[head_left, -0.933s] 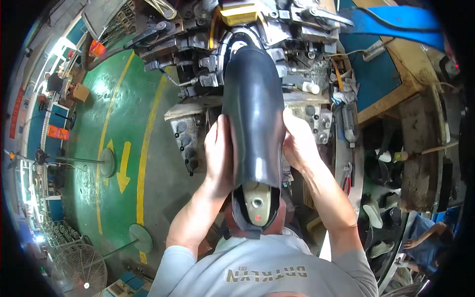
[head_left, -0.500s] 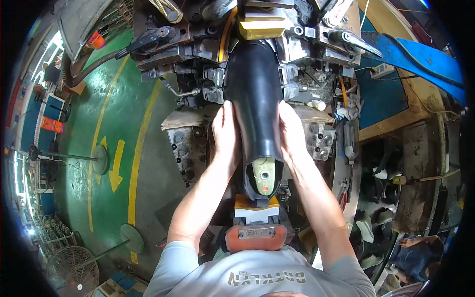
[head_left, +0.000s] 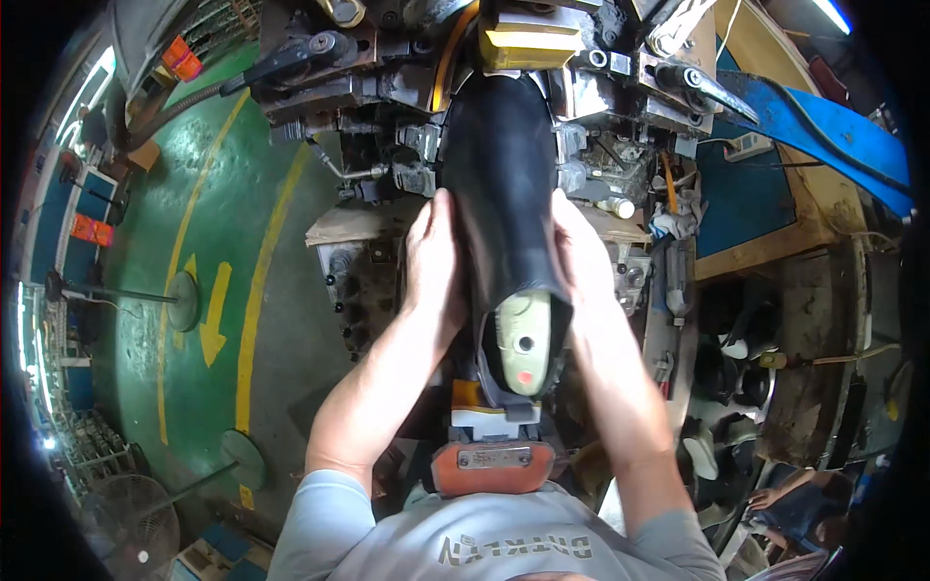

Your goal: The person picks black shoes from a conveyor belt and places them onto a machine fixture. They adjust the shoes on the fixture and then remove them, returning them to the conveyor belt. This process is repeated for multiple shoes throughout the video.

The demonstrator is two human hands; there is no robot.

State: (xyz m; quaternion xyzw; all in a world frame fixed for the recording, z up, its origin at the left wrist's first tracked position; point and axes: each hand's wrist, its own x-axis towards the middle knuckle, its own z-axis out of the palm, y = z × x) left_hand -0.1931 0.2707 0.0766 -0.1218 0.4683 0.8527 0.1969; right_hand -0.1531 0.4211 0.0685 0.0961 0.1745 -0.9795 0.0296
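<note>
A black leather shoe upper [head_left: 500, 184] is stretched over a pale green shoe last [head_left: 523, 339], which shows through the opening at the near end. The far end of the upper sits among the metal clamps [head_left: 417, 145] of a machine, under a yellow-faced block [head_left: 528, 50]. My left hand [head_left: 432, 257] is closed against the left side of the upper, and my right hand [head_left: 584, 252] grips its right side. Fingers underneath are hidden. Below the near end is an orange-red pad [head_left: 494, 468] with a metal plate, close to my shirt.
Machine levers stick out at the upper left [head_left: 291, 60] and upper right [head_left: 712, 92]. A blue metal arm [head_left: 823, 136] crosses the right side. At the lower right, shoes [head_left: 699, 455] stand on a rack near another person [head_left: 799, 504]. A fan [head_left: 136, 523] stands lower left.
The near end of the upper and last has swung slightly right and looks raised toward me. Both hands have moved with it and kept their grip. The whole view has shifted a little.
</note>
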